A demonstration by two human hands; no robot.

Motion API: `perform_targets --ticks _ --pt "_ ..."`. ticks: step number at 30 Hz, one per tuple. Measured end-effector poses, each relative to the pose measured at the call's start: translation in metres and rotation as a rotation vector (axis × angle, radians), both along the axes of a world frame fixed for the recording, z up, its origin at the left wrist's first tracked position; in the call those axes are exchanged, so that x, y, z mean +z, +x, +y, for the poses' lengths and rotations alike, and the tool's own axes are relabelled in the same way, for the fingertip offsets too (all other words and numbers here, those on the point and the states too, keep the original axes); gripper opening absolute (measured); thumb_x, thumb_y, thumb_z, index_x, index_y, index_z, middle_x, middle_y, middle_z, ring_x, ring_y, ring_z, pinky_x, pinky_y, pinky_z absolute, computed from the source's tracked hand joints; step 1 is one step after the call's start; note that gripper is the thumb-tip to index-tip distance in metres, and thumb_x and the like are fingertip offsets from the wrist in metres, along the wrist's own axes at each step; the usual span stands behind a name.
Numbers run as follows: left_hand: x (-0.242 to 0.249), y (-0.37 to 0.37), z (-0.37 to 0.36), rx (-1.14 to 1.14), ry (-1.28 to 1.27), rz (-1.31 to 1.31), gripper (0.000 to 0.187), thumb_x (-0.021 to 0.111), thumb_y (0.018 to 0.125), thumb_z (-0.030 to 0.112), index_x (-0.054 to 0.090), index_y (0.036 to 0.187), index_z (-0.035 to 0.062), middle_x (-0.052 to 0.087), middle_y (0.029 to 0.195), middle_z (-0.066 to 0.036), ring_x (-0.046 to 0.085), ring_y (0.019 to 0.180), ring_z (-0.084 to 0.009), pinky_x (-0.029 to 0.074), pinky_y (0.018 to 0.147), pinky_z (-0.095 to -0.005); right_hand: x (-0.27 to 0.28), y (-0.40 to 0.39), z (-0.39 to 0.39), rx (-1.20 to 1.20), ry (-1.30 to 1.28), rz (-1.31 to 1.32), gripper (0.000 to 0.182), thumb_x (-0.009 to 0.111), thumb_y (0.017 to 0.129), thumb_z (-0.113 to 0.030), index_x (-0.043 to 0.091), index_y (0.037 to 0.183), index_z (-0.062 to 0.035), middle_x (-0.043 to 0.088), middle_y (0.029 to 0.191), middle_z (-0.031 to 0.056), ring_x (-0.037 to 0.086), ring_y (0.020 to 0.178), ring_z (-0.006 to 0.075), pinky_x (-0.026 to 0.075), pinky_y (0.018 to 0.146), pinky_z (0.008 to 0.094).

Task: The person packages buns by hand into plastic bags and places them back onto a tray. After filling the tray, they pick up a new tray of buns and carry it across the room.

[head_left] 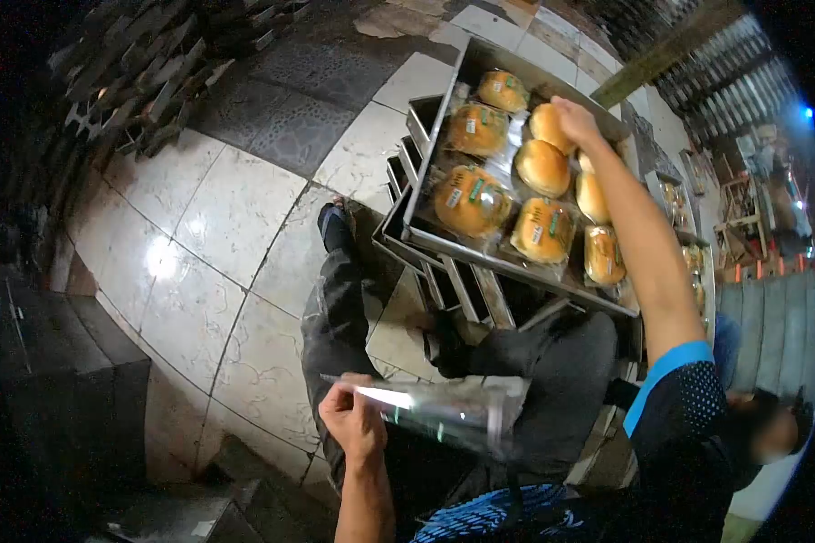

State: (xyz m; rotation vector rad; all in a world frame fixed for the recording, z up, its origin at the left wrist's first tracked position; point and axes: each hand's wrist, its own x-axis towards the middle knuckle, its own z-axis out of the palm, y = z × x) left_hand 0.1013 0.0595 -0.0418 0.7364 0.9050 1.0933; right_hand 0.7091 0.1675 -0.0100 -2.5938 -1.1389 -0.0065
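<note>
My left hand point(355, 423) pinches one end of a clear plastic bag point(453, 412) with green print, which lies across above my lap. Over the metal tray point(516, 265), my right hand point(573, 122) reaches to a bare round bun point(551, 127) at the back, its fingers wrapped on the bun's far side. Another unwrapped bun point(543, 168) sits just in front of it, with more bare buns partly hidden by my forearm. Wrapped buns with labels, such as this large one point(471, 201) and this one at the front point(543, 231), fill the left and near sides.
Stacked metal trays point(466, 288) stand beneath the top one, close to my knees. More trays with wrapped buns point(672, 195) are at the right. A co-worker point(779, 425) is at the far right. Dark boxes point(81, 371) stand on the left of the tiled floor point(235, 235).
</note>
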Motion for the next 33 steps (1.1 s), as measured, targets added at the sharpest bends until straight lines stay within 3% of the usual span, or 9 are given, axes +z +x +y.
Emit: perform_targets --ticks 5,9,11,13,17,21,24,29,33 --pt "-0.001 0.002 0.003 0.004 0.029 -0.005 0.026 0.072 0.087 0.018 0.063 0.084 -0.0062 0.062 0.080 -0.012 0.059 0.069 -0.0166 0.047 0.063 -0.0271 0.064 0.003 0.034 -0.005 -0.184 0.535 0.044 0.058 0.093 -0.046 0.066 0.093 -0.0036 0.064 0.087 0.0087 0.060 0.083 0.0204 0.048 0.078 0.0373" --pt "0.000 0.002 0.004 -0.040 -0.031 -0.075 0.025 0.072 0.087 0.016 0.063 0.085 -0.0065 0.062 0.082 -0.013 0.058 0.071 -0.0168 0.046 0.065 -0.0275 0.063 -0.004 -0.013 0.179 -0.080 0.333 0.034 0.054 0.097 -0.038 0.061 0.099 -0.0040 0.062 0.093 0.0050 0.060 0.080 0.0151 0.049 0.071 0.0309" --pt "-0.006 -0.005 0.000 -0.068 -0.049 -0.016 0.021 0.065 0.093 0.015 0.063 0.086 -0.0040 0.062 0.082 -0.007 0.053 0.065 -0.0094 0.041 0.060 -0.0223 0.058 -0.001 -0.048 -0.290 0.293 0.866 0.035 0.046 0.099 -0.027 0.060 0.110 0.0033 0.065 0.110 0.0146 0.066 0.095 0.0256 0.055 0.083 0.0381" --pt "0.003 -0.005 0.000 -0.051 -0.152 0.049 0.020 0.060 0.097 0.014 0.063 0.088 -0.0032 0.061 0.082 -0.002 0.049 0.064 -0.0057 0.038 0.058 -0.0209 0.056 -0.006 -0.085 -0.477 0.736 0.912 0.037 0.040 0.099 -0.022 0.057 0.116 0.0058 0.063 0.118 0.0183 0.066 0.102 0.0297 0.054 0.090 0.0436" --pt "-0.010 0.001 -0.005 -0.006 -0.014 -0.057 0.016 0.058 0.098 0.011 0.059 0.085 0.0006 0.060 0.082 0.000 0.049 0.068 -0.0045 0.039 0.061 -0.0207 0.062 -0.084 -0.163 -0.359 1.250 1.298 0.037 0.036 0.100 -0.025 0.056 0.124 -0.0041 0.060 0.124 0.0150 0.059 0.115 0.0303 0.046 0.101 0.0498" --pt "0.008 0.018 -0.006 0.060 -0.104 0.028 0.017 0.063 0.096 0.015 0.061 0.086 0.0007 0.061 0.081 0.000 0.054 0.073 -0.0060 0.044 0.066 -0.0218 0.066 -0.254 -0.236 0.045 0.880 1.821 0.054 0.062 0.084 -0.019 0.050 0.130 0.0052 0.062 0.121 0.0150 0.061 0.111 0.0290 0.047 0.099 0.0428" --pt "0.013 0.020 -0.025 -0.046 0.277 0.396 0.012 0.060 0.096 0.009 0.063 0.090 -0.0017 0.062 0.083 0.001 0.055 0.076 -0.0057 0.044 0.069 -0.0207 0.076 -0.360 -0.257 0.319 0.560 1.778 0.053 0.079 0.072 -0.011 0.060 0.120 0.0024 0.067 0.111 0.0082 0.063 0.100 0.0172 0.049 0.090 0.0325" --pt "0.064 -0.005 -0.036 0.070 -0.006 0.120 0.010 0.062 0.096 0.011 0.065 0.098 0.0028 0.063 0.083 0.001 0.051 0.067 -0.0026 0.040 0.054 -0.0187 0.093 -0.404 -0.287 0.328 0.657 1.691 0.053 0.078 0.077 -0.014 0.057 0.122 0.0050 0.067 0.111 0.0100 0.063 0.102 0.0170 0.049 0.092 0.0305" --pt "0.084 -0.022 -0.037 0.057 0.222 0.422 0.015 0.066 0.094 0.017 0.071 0.092 0.0029 0.062 0.074 0.001 0.045 0.055 -0.0013 0.032 0.046 -0.0188 0.099 -0.382 -0.301 0.315 0.586 1.889 0.049 0.075 0.080 -0.014 0.056 0.121 0.0066 0.064 0.111 0.0108 0.063 0.102 0.0183 0.050 0.093 0.0312"
